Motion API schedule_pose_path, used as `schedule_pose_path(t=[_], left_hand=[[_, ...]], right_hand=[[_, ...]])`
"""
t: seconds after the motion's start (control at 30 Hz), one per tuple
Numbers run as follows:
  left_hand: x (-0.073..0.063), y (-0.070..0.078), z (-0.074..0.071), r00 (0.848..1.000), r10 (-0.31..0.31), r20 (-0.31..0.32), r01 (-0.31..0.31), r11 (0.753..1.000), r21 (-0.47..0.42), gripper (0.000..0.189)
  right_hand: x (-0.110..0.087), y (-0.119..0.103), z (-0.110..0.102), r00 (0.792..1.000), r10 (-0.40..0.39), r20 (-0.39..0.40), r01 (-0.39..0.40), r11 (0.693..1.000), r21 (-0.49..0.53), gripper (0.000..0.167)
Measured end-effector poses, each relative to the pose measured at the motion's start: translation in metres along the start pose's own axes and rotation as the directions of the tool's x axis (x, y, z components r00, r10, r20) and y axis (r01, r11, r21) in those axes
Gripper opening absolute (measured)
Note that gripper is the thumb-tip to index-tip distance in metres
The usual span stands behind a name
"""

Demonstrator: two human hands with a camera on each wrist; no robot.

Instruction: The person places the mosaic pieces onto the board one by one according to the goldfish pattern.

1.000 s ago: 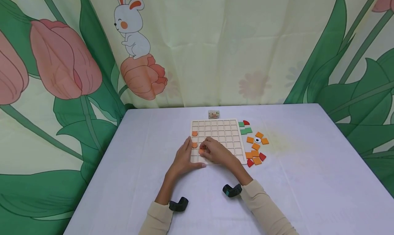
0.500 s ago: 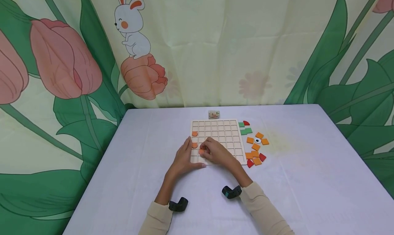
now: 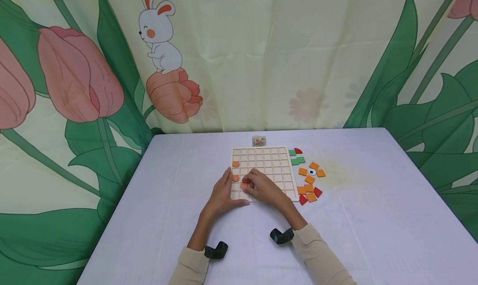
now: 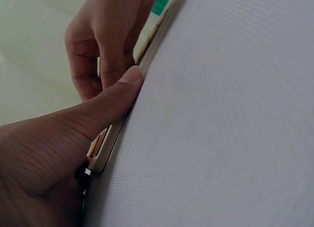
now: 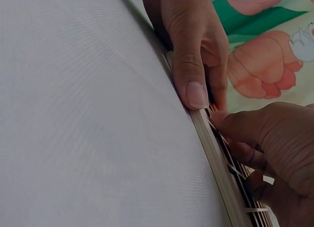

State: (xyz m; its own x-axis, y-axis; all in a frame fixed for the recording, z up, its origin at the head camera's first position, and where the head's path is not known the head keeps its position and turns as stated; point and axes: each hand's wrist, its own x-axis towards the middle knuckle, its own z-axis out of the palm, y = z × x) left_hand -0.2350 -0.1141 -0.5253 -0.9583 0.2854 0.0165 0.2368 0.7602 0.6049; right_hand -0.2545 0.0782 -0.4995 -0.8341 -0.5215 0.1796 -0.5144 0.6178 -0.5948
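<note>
A pale wooden grid board (image 3: 266,162) lies on the white table. My left hand (image 3: 220,196) rests at its near left corner, fingers straight along the left edge and thumb along the front edge. In the left wrist view, that thumb (image 4: 110,105) presses the board's rim. With thumb and fingertips, my right hand (image 3: 264,188) pinches an orange disc (image 3: 244,186) in a lower left cell. Two more orange discs, an upper one (image 3: 235,164) and a lower one (image 3: 235,178), sit in the leftmost column. Fingers largely hide the disc in the wrist views.
Right of the board lie several orange squares (image 3: 309,180), green pieces (image 3: 298,161), red quarter-round pieces (image 3: 318,192) and a white eye piece (image 3: 311,172). A small patterned card or block (image 3: 259,141) stands behind the board. A printed curtain (image 3: 242,69) hangs behind the table.
</note>
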Motion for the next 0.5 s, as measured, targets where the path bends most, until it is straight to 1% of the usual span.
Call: schedule_pose_path(t=[0.1, 0.2, 0.27, 0.43, 0.5], left_hand=[[0.0, 0.0, 0.0, 1.0, 0.0, 0.0, 0.0, 1.0, -0.005, 0.126], [0.0, 0.001, 0.001, 1.0, -0.001, -0.006, 0.001, 1.0, -0.012, 0.127], [0.001, 0.001, 0.001, 1.0, -0.004, -0.009, 0.004, 1.0, -0.015, 0.127], [0.001, 0.001, 0.001, 1.0, -0.014, -0.007, 0.014, 1.0, -0.011, 0.128], [0.0, 0.002, 0.001, 1.0, -0.018, -0.006, 0.018, 1.0, -0.015, 0.127]], right_hand=[[-0.002, 0.004, -0.002, 1.0, -0.012, -0.022, 0.013, 0.999, 0.029, 0.022], [-0.004, 0.009, -0.008, 0.998, -0.017, -0.063, 0.021, 0.997, 0.068, 0.021], [-0.006, 0.014, -0.013, 0.996, 0.001, -0.09, 0.006, 0.997, 0.083, 0.02], [-0.011, 0.032, -0.029, 0.985, 0.081, -0.15, -0.072, 0.995, 0.062, 0.02], [-0.014, 0.04, -0.037, 0.979, 0.102, -0.177, -0.094, 0.994, 0.049, 0.02]])
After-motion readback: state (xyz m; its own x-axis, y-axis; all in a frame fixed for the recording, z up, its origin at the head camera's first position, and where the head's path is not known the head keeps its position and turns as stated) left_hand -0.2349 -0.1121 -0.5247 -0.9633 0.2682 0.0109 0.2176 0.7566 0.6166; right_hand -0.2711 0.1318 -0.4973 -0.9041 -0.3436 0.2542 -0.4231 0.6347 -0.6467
